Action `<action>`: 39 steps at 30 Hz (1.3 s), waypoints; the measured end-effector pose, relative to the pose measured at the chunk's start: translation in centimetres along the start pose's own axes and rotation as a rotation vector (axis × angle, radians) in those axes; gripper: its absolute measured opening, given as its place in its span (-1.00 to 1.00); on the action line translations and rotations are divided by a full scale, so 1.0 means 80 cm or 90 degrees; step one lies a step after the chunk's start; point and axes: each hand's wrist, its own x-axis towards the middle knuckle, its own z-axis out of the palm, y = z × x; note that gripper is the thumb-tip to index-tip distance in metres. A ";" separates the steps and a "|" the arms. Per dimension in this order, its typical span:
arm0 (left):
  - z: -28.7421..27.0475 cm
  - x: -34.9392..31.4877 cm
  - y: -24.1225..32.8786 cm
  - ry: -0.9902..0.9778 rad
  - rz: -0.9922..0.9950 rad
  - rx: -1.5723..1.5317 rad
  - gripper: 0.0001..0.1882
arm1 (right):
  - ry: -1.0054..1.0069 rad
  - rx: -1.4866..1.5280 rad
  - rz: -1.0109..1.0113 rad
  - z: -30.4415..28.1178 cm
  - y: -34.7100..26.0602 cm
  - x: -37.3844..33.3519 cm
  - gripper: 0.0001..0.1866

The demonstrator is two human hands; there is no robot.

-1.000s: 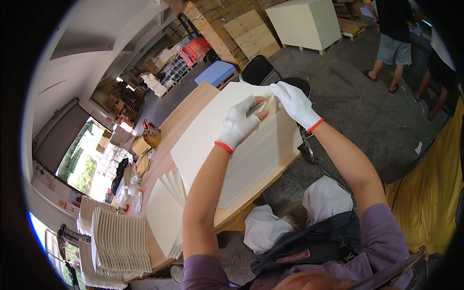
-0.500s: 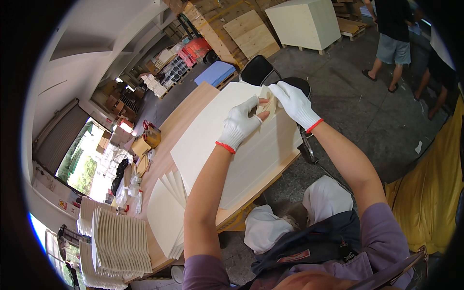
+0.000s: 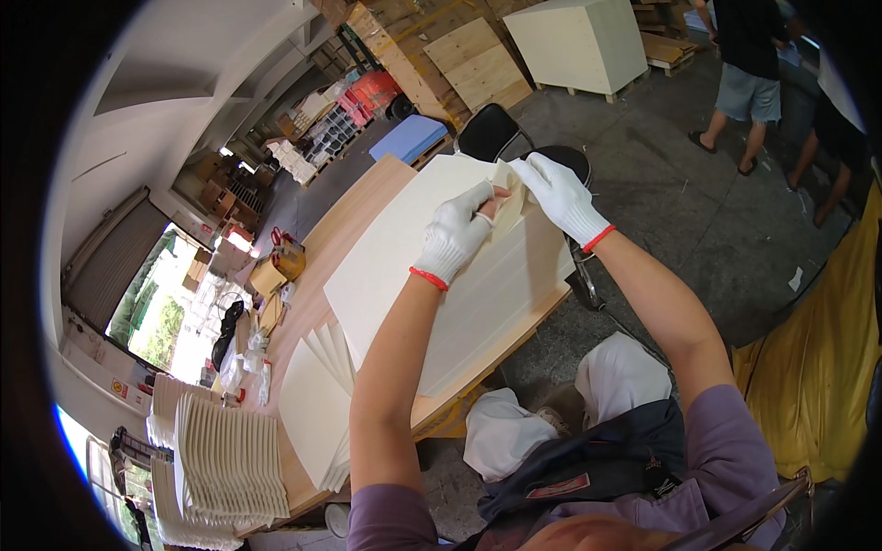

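A pile of large cream paper sheets (image 3: 386, 262) lies on the wooden table in front of me. At its far right corner, several sheet corners are bent up in a folded bunch (image 3: 514, 207). My left hand (image 3: 457, 230), in a white knit glove with a red cuff and bare thumb and fingertip, pinches at this bunch. From the other side, my right hand (image 3: 556, 195), gloved the same way, has its fingers closed over the corner; its fingertips are partly hidden behind the paper. Beside my left forearm lies a fanned set of cream sheets (image 3: 312, 404).
Tall stacks of curved cream pieces (image 3: 230, 459) stand at the table's near left end. Bags, a yellow container (image 3: 290, 261) and tools lie along its left edge. A black chair (image 3: 494, 134) stands past the far corner. Two people (image 3: 749, 73) stand at the far right.
My left thumb and finger have drawn closer together at the bent corners. A shadow band now falls across the sheets below my hands. The right hand has barely moved.
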 end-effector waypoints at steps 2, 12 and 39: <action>0.001 0.001 -0.001 -0.004 0.005 0.025 -0.68 | 0.002 0.010 0.002 0.002 0.002 0.000 -0.38; 0.003 -0.003 -0.004 0.038 0.053 -0.008 -0.68 | -0.010 0.044 0.023 -0.001 -0.005 -0.002 -0.39; 0.006 -0.012 0.008 0.038 0.128 0.238 -0.50 | 0.007 0.005 0.019 -0.010 -0.010 -0.004 -0.38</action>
